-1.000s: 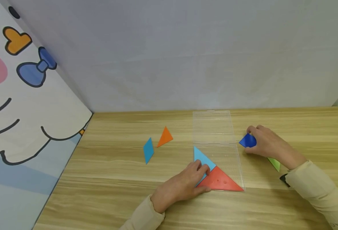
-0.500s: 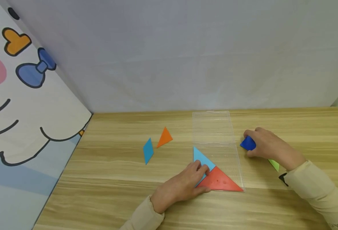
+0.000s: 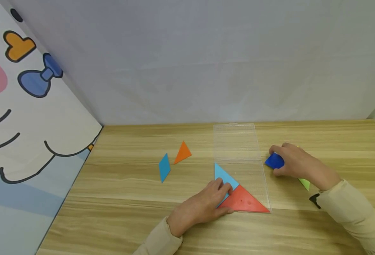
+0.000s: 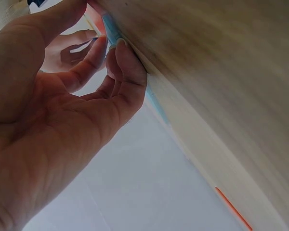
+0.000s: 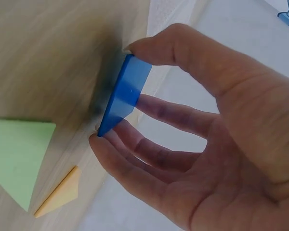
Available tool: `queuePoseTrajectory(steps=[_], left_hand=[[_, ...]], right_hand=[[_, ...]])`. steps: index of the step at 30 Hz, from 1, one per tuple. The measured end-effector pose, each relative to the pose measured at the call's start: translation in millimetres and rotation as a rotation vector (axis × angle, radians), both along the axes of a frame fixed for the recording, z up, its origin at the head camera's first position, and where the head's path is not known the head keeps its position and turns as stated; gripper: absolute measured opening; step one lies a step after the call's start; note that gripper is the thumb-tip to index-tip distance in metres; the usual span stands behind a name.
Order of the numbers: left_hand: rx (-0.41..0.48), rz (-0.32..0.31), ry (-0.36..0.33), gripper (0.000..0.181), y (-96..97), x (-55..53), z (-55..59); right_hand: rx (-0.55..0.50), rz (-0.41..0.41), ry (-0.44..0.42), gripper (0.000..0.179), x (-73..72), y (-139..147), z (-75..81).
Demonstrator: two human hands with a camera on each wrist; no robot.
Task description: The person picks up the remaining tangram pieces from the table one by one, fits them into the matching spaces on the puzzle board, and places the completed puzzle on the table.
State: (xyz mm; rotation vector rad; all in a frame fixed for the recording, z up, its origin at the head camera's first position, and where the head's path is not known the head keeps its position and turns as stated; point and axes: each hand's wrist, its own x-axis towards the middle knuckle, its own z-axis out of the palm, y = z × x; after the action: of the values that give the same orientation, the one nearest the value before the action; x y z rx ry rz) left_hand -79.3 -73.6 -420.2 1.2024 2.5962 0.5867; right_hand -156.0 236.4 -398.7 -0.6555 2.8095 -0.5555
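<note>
In the head view my right hand [image 3: 297, 161] pinches a dark blue tangram square [image 3: 274, 161] just right of the clear plastic case. The right wrist view shows the thumb on one edge of the square [image 5: 127, 91] and a fingertip at the opposite corner; it is tilted, close over the table. My left hand [image 3: 204, 200] rests at the case's near left corner, bent fingers on a light blue triangle [image 3: 223, 176] and thumb by the near edge of a red triangle [image 3: 246, 200]. Both large triangles lie side by side in the case's near half [image 3: 258, 177], partly covered by the hand.
The clear lid [image 3: 235, 141] lies flat behind the case. To the left are an orange triangle [image 3: 183, 153] and a blue parallelogram [image 3: 164, 168]. Under and beside the right hand lie a green triangle [image 5: 24, 154] and a yellow piece [image 5: 60, 195]. A pale wall rises behind the table.
My right hand has shifted slightly nearer with the dark blue square, which has turned a little in the fingers. A yellow tip now shows behind that hand. The left hand stays put.
</note>
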Motion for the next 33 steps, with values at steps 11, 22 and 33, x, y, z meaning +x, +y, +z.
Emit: queuePoseTrajectory(steps=[11,22,33], left_hand=[[-0.007,0.001,0.002,0.033,0.6,-0.7,-0.6],[-0.010,0.005,0.001,0.033,0.6,-0.7,-0.1],[-0.023,0.011,-0.001,0.034,1.0,-1.0,-1.7]], right_hand=[[-0.007,0.019,-0.053,0.051,8.3,-13,5.9],[-0.028,0.031,-0.081,0.053,19.8,-25,8.4],[-0.051,0.047,-0.059,0.049,27.8,-37,8.8]])
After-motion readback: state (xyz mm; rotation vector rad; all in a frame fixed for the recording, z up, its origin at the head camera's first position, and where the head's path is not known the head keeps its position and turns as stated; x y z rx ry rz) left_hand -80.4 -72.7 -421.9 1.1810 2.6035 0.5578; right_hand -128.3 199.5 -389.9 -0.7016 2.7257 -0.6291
